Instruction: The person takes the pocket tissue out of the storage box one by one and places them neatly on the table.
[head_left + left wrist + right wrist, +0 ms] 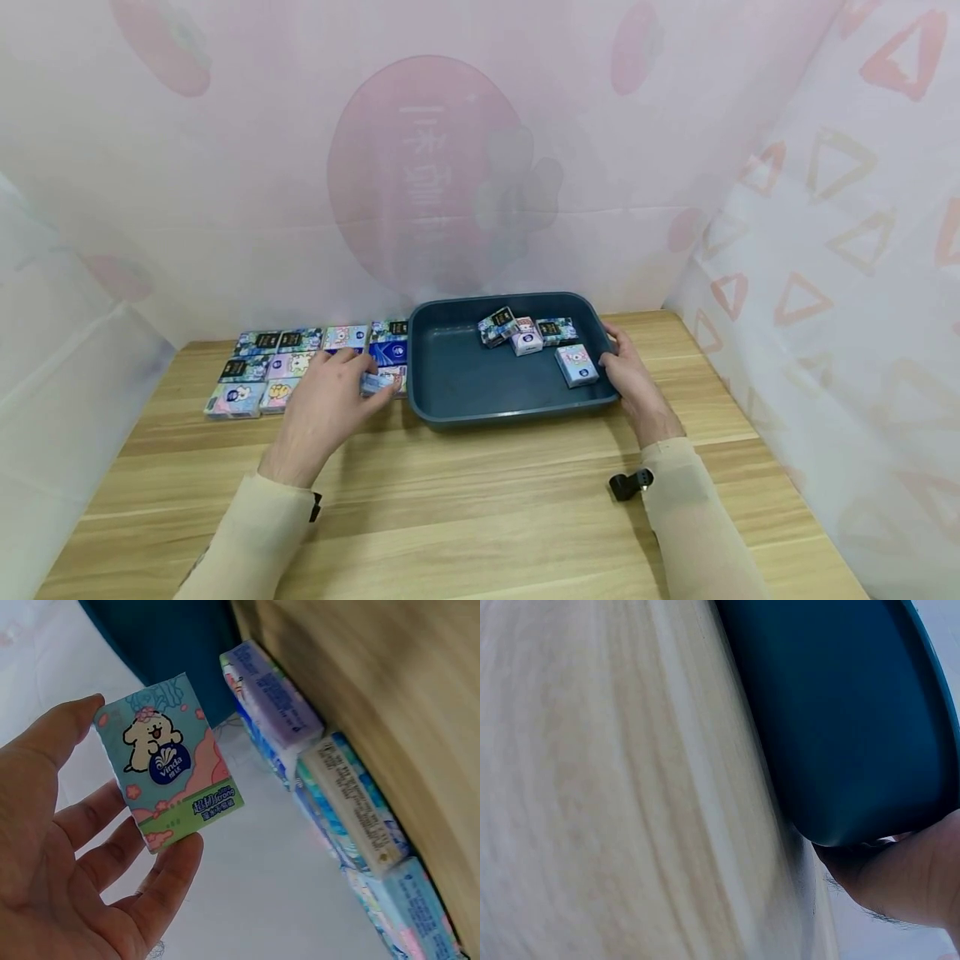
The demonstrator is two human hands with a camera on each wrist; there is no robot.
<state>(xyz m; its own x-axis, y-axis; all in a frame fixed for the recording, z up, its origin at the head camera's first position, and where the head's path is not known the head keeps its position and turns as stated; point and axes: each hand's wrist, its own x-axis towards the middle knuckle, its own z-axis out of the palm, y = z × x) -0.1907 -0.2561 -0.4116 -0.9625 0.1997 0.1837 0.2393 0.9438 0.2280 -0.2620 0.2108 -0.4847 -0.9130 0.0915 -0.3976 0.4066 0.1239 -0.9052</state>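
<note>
My left hand (330, 404) pinches a small tissue pack (165, 761) between thumb and fingertips. In the left wrist view the pack shows a white cartoon dog on light blue, with a Vinda label. The hand is above the packs left of the dark teal tray (457, 367). At the tray's right end my right hand (630, 379) grips the wall, thumb at the rim; most of its fingers are hidden behind the wall. Inside the tray, towards the right, lie several tissue packs, among them a light-blue one (576, 365) and a black-labelled one (498, 327).
Rows of tissue packs (236, 398) lie on the wooden table (480, 500) left of the tray. A dark blue pack (388, 353) is close to the tray's left wall. Printed cloth (262, 167) hangs behind the table and at both sides.
</note>
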